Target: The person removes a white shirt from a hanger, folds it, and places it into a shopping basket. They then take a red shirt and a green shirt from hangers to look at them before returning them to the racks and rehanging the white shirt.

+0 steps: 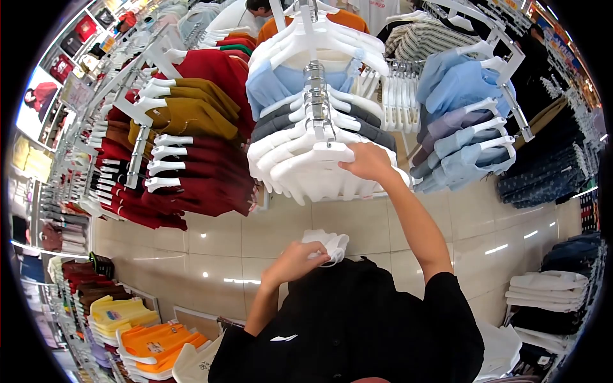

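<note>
- A clothes shop, with a pale tiled floor [357, 220] below and hanging dark red shirts [214, 185] and light blue shirts [472, 159] on either side.
- The white shirts [310, 182] hang at the near end of the middle rack's metal rail [314, 73], straight in front of the person.
- Right hand [368, 163]: thumb and fingers appear to pinch the shoulder of the front hanger [331, 152]; the far fingertips are hidden.
- Left hand [299, 260]: fingers curled, pinching a small white bundle [327, 242] low before the black shirt [351, 313]; I cannot tell what it is.
- Step in hand, as I judge it: handling that 1 hanger among the white shirts.
- The next move calls for a steady right pinch, keeping the neighbouring hangers undisturbed.
</note>
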`<state>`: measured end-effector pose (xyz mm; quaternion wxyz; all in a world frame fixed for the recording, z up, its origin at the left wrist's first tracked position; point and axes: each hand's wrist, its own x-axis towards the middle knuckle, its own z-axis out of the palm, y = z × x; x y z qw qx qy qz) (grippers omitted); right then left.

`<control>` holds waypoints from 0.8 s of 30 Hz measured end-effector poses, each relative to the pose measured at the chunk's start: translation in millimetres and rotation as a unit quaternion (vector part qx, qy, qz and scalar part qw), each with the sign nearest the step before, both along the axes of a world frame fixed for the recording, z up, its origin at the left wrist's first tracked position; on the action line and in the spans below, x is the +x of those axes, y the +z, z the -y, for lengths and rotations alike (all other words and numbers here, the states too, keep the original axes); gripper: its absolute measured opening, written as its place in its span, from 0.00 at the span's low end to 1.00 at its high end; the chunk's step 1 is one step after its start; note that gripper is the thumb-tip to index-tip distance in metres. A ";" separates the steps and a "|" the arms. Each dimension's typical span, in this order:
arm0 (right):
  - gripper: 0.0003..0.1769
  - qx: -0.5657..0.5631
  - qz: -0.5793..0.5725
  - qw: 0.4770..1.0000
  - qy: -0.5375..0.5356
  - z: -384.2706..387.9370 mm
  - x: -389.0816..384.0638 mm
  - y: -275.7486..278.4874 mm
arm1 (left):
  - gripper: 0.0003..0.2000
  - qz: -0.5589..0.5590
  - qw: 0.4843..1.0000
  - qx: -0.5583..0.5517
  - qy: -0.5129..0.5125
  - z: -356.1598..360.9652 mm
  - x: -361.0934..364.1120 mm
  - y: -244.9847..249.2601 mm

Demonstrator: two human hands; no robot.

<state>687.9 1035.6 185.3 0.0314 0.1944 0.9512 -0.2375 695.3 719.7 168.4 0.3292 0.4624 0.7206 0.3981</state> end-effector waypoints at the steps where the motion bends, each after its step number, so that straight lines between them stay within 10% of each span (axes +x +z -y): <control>1: 0.24 -0.001 -0.002 1.000 -0.004 -0.5 1.6 -0.1 | 0.07 -0.001 1.000 0.000 -0.001 -0.8 -0.1 -1.3; 17: 0.34 0.001 -0.258 0.927 -0.271 -48.5 165.0 -89.3 | 0.07 0.014 0.996 -0.030 -0.087 -66.9 11.6 8.9; 24: 0.47 -0.250 -0.042 0.945 -0.207 13.2 298.9 -219.4 | 0.06 0.026 0.988 0.006 -0.150 -100.8 28.1 19.2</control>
